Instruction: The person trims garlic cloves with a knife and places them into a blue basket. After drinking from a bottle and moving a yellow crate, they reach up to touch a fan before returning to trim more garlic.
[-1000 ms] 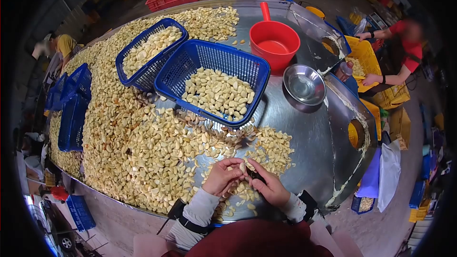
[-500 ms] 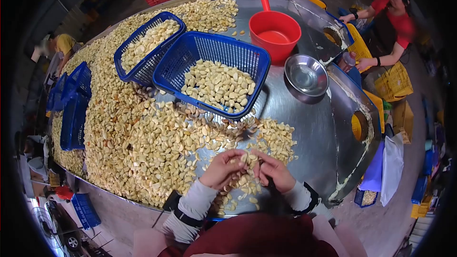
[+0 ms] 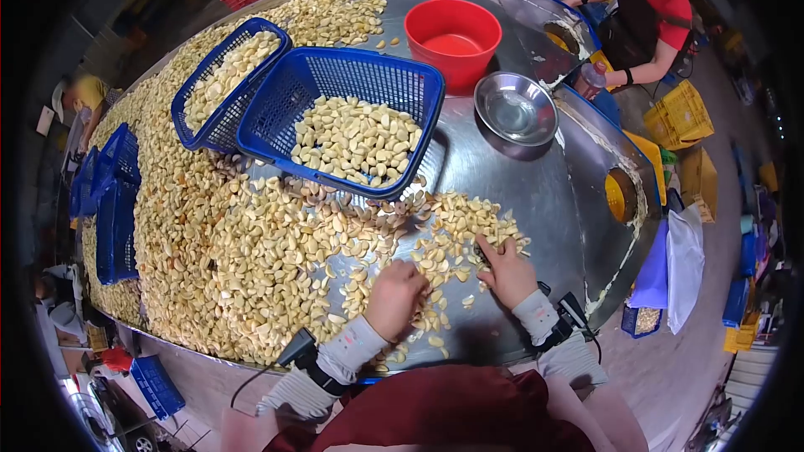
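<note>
Peeled garlic cloves [image 3: 260, 243] lie heaped across the metal table. My left hand [image 3: 397, 298] is curled closed, low over the scattered cloves in front of me; its fingertips are turned away, and I cannot tell what is in them. At the right edge of a smaller clove pile [image 3: 469, 222], my right hand [image 3: 507, 272] reaches in with thumb and forefinger at the cloves. A small dark tool [image 3: 482, 256] shows along its inner side, mostly hidden by the hand. Beyond both hands a blue basket [image 3: 339, 180] is partly filled with cloves.
Another blue basket [image 3: 194, 136] of cloves leans beside the first. Further right are a red dipper [image 3: 452, 38] and a steel bowl [image 3: 515, 109]. Blue baskets [image 3: 115, 234] stand at the left. A person in red [image 3: 649, 17] sits across at the right; another [image 3: 88, 96] works far left.
My hands were together over a clove and have moved apart. The right went forward and right to the small pile; the left turned over and closed. The view shifted slightly.
</note>
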Demonstrator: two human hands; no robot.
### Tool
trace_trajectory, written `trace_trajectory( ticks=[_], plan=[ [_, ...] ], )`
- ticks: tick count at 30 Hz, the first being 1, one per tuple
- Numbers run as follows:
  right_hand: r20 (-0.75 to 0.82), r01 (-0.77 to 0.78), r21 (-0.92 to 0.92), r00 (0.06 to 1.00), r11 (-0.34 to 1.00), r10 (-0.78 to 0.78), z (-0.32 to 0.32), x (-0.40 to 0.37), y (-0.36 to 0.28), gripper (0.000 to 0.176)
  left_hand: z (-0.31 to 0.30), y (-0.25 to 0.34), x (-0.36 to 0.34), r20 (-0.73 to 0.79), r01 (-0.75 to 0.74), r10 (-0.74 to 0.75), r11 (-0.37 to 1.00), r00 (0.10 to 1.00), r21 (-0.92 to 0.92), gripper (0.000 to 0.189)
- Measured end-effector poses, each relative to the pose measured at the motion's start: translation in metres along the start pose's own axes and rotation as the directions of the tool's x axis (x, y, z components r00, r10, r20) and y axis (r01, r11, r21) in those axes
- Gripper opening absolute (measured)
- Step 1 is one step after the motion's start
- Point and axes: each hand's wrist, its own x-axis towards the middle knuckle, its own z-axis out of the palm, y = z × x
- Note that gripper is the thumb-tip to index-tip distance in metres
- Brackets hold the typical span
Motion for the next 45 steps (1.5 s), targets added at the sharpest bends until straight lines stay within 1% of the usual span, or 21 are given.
trace_trajectory(
  ticks=[2, 4, 6, 8, 9, 10, 11, 12, 14, 15, 16, 21, 23, 24, 26, 28, 31, 34, 40, 44, 45],
  plan=[
    [-0.028, -0.026, 0.127, 0.999, 0.992, 0.03, -0.005, -0.003, -0.001, 0.069, 0.024, -0.007, -0.009, 0.019, -0.033, 0.032, 0.998, 0.999, 0.051, 0.009],
    [-0.256, 0.147, 0.426, 0.966, 0.893, -0.036, 0.007, -0.006, -0.002, 0.066, 0.036, -0.006, -0.008, 0.172, -0.055, 0.009, 0.963, 0.985, 0.264, 0.006],
    [-0.236, 0.147, 0.496, 0.971, 0.856, -0.031, 0.016, -0.011, -0.011, 0.061, 0.039, -0.005, -0.007, 0.152, -0.055, 0.005, 0.943, 0.988, 0.329, 0.006],
    [-0.093, 0.076, 0.731, 0.996, 0.679, -0.011, 0.025, -0.019, -0.019, 0.06, 0.033, -0.01, -0.009, 0.184, -0.014, -0.024, 0.98, 0.983, 0.2, 0.004],
    [0.075, -0.077, 0.79, 0.997, 0.608, 0.028, 0.029, -0.024, -0.025, 0.057, 0.029, -0.016, -0.009, 0.177, -0.012, -0.026, 0.978, 0.984, 0.207, 0.004],
    [0.071, -0.071, 0.793, 0.997, 0.605, 0.024, 0.033, -0.025, -0.03, 0.057, 0.024, -0.021, -0.012, 0.254, 0.322, -0.246, 0.887, 0.936, -0.33, 0.008],
    [0.052, -0.03, 0.747, 0.999, 0.664, -0.014, 0.038, -0.027, -0.035, 0.055, 0.02, -0.024, -0.017, 0.431, 0.562, -0.369, 0.424, 0.823, -0.71, 0.012],
    [0.038, 0.015, 0.696, 0.998, 0.718, -0.057, 0.043, -0.029, -0.041, 0.054, 0.016, -0.026, -0.022, 0.429, 0.566, -0.379, 0.42, 0.82, -0.709, 0.012],
    [-0.1, 0.151, 0.612, 0.989, 0.776, -0.113, 0.049, -0.029, -0.057, 0.043, 0.001, -0.025, -0.023, 0.551, 0.487, -0.311, -0.264, 0.774, -0.833, 0.022],
    [-0.03, 0.072, 0.488, 0.997, 0.87, -0.066, 0.049, -0.028, -0.065, 0.038, 0.001, -0.029, -0.027, 0.548, 0.446, -0.258, -0.362, 0.796, -0.818, 0.023],
    [0.035, -0.006, 0.345, 0.999, 0.938, -0.006, 0.05, -0.028, -0.069, 0.033, -0.001, -0.026, -0.027, 0.546, 0.444, -0.26, -0.361, 0.796, -0.82, 0.023],
    [0.03, -0.026, 0.254, 0.999, 0.967, 0.019, 0.053, -0.018, -0.058, 0.031, -0.006, -0.011, -0.03, 0.551, 0.408, -0.441, -0.381, 0.708, -0.83, 0.022],
    [0.076, -0.073, 0.732, 0.997, 0.678, 0.026, 0.047, -0.015, -0.048, 0.038, 0.006, -0.018, -0.04, 0.525, 0.373, -0.424, -0.392, 0.738, -0.841, 0.023],
    [0.077, -0.073, 0.731, 0.997, 0.678, 0.025, 0.046, -0.014, -0.048, 0.038, 0.011, -0.021, -0.045, 0.503, 0.347, -0.406, -0.399, 0.763, -0.849, 0.023],
    [-0.315, 0.247, 0.438, 0.943, 0.864, -0.11, 0.034, -0.011, -0.053, 0.045, 0.011, -0.016, -0.044, 0.51, 0.318, -0.435, -0.441, 0.742, -0.839, 0.024],
    [-0.275, 0.28, 0.43, 0.946, 0.858, -0.171, 0.014, -0.021, -0.071, 0.053, 0.01, -0.011, -0.04, 0.511, 0.281, -0.466, -0.477, 0.723, -0.833, 0.024],
    [-0.17, 0.46, 0.226, 0.887, 0.859, -0.43, 0.001, -0.031, -0.093, 0.065, 0.004, -0.003, -0.038, 0.536, 0.273, -0.447, -0.528, 0.716, -0.804, 0.026],
    [-0.264, 0.501, 0.156, 0.851, 0.851, -0.453, 0.006, -0.027, -0.095, 0.064, 0.001, 0.004, -0.036, 0.563, 0.288, -0.483, -0.53, 0.671, -0.797, 0.027],
    [-0.265, 0.513, 0.098, 0.84, 0.853, -0.474, -0.001, -0.025, -0.094, 0.06, 0.006, -0.006, -0.044, 0.539, 0.25, -0.392, -0.586, 0.745, -0.771, 0.025],
    [-0.313, 0.499, 0.072, 0.833, 0.864, -0.456, 0.006, -0.025, -0.09, 0.059, 0.004, 0.006, -0.038, 0.558, 0.279, -0.478, -0.535, 0.679, -0.798, 0.027],
    [-0.316, 0.501, 0.207, 0.847, 0.84, -0.428, 0.012, -0.023, -0.088, 0.057, 0.004, 0.009, -0.037, 0.568, 0.271, -0.521, -0.538, 0.637, -0.798, 0.027]
  ],
)
